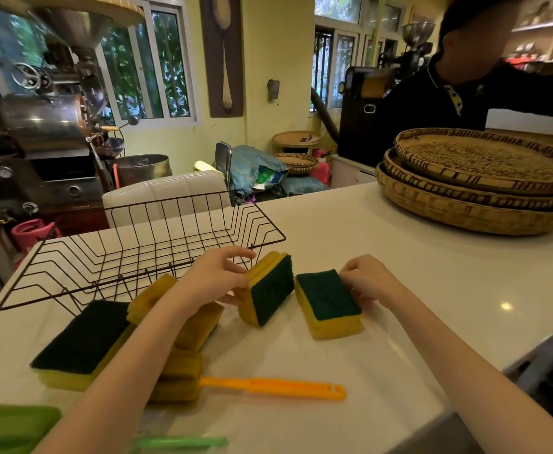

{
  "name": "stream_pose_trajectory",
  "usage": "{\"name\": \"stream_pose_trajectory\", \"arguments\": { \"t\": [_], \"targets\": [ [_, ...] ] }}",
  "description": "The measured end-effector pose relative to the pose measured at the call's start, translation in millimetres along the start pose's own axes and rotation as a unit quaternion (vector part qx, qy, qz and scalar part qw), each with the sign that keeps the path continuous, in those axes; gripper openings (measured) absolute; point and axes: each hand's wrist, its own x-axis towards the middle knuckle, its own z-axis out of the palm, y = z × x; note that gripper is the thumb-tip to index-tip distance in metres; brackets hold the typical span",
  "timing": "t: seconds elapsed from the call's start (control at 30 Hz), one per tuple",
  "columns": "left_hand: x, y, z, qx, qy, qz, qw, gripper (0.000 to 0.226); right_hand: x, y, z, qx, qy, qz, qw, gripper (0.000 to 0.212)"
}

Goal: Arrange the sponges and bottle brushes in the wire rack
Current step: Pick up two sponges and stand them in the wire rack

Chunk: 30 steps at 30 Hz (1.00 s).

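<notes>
The left hand is clamped on a pair of scouring sponges stood on edge, green pads facing right, just in front of the black wire rack. The rack lies directly beyond that hand, its long axis running left to right across the desk, so I'd say the lift goes forward and over the front rail. The right hand rests with fingers curled on the far end of a flat-lying sponge, not visibly gripping it. The rack holds nothing yet.
</notes>
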Motion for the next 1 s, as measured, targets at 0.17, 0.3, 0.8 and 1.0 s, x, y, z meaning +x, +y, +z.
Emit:
{"name": "stream_pose_trajectory", "arguments": {
  "t": [0.17, 0.3, 0.8, 1.0],
  "targets": [
    [-3, 2, 0, -0.017, -0.019, -0.046, 0.999, 0.063, 3, 5, 5, 0.017, 0.057, -0.054, 0.997, 0.015],
    [-10, 3, 3, 0.093, -0.077, -0.077, 0.990, 0.070, -1, 6, 10, 0.011, 0.062, -0.107, 0.992, 0.021],
    [-13, 2, 22, 0.391, -0.023, 0.019, 0.920, 0.062, -15, 0, 12, -0.096, 0.038, -0.233, 0.967, 0.026],
    [-6, 19, 15, 0.380, -0.034, 0.056, 0.923, 0.040, -37, -16, 0, -0.127, -0.123, -0.278, 0.944, 0.048]
  ]
}}
